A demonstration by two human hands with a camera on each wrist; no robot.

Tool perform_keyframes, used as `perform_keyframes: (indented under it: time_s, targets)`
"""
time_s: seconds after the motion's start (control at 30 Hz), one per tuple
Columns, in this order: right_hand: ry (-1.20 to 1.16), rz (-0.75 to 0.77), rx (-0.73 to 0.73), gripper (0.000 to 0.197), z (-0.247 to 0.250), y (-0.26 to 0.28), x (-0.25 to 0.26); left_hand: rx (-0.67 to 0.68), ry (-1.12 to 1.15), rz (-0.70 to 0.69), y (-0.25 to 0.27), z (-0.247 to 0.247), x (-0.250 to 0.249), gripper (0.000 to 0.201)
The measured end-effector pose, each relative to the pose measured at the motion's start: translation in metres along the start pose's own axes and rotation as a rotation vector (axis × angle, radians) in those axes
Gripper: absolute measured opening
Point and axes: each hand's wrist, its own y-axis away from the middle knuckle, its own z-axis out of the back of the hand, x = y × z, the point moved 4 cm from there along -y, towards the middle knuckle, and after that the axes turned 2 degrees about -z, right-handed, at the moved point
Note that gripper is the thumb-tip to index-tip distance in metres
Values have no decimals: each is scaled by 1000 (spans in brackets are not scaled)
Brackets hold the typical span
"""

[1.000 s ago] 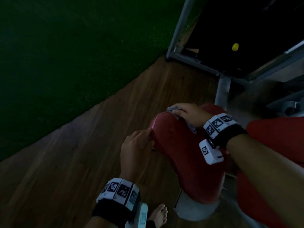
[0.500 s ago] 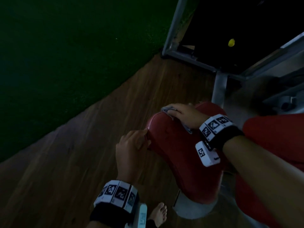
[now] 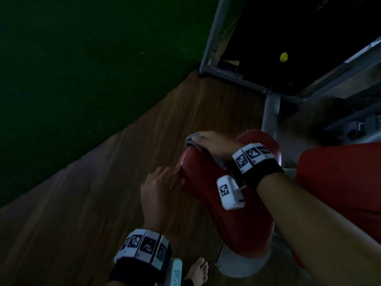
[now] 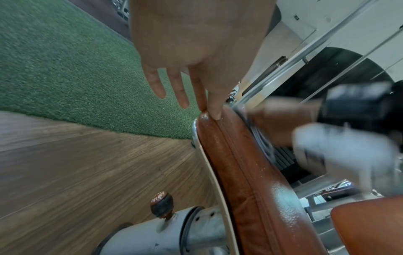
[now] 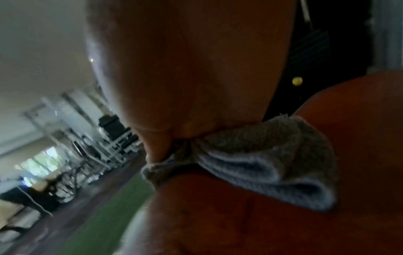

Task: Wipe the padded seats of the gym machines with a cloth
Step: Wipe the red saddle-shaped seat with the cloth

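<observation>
A red padded seat [image 3: 222, 203] runs from the lower right toward the middle of the head view. My right hand [image 3: 208, 141] lies on its far end and presses a grey cloth [image 3: 190, 139] onto the pad, fingers bent over the edge. In the right wrist view the cloth [image 5: 272, 163] bunches out from under my palm [image 5: 185, 69] onto the seat [image 5: 261, 224]. My left hand [image 3: 175, 172] rests against the seat's left rim. The left wrist view shows its fingers [image 4: 214, 110] straight, the forefinger touching the seat's corner [image 4: 240, 172].
A second red pad [image 3: 340, 182] lies at the right. Behind the seat rises a grey metal frame [image 3: 270, 112] with a yellow pin [image 3: 283, 56]. Green turf [image 3: 82, 79] borders the wood floor [image 3: 103, 203]. A knob [image 4: 161, 205] sticks out of the seat post. My bare foot [image 3: 199, 271] is below.
My right hand has slid the cloth a little further toward the seat's far left end. The left hand has stayed at the seat's rim.
</observation>
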Motion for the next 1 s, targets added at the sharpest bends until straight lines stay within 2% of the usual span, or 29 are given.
perform_keyframes:
  time_s: [0.07, 0.17, 0.3, 0.4, 0.47, 0.53, 0.6, 0.67, 0.77, 0.9, 1.0]
  targets:
    - [-3, 34, 42, 45, -6, 0, 15, -7, -8, -24, 0, 1, -1, 18]
    - [-5, 43, 1, 44, 0, 5, 4, 7, 24, -9, 0, 1, -1, 14]
    - [7, -114, -86, 47, 17, 15, -33, -8, 67, -27, 1, 3, -5, 26]
    - [90, -94, -136, 46, 9, 22, -24, -14, 99, 30, 2, 0, -4, 9]
    - [117, 17, -252, 41, -2, 28, -17, -6, 100, 70, 1, -1, -6, 22]
    - [147, 80, -433, 37, -10, 43, -24, -15, 74, 10, 1, 2, -9, 15]
    - [204, 69, -598, 38, -15, 62, -42, -23, 63, -32, 1, 5, -9, 4]
    - [159, 22, -681, 39, -22, 79, -63, -37, 32, -86, -1, 4, -8, 14]
    - [87, -8, -709, 40, -40, 100, -78, -45, 31, -80, -3, 6, -10, 3]
    - [124, 21, -734, 46, -82, 134, -69, -45, 54, -38, 0, 5, -13, 18]
    - [225, 44, -717, 50, -112, 151, -57, -44, 80, -48, 2, 6, -13, 12]
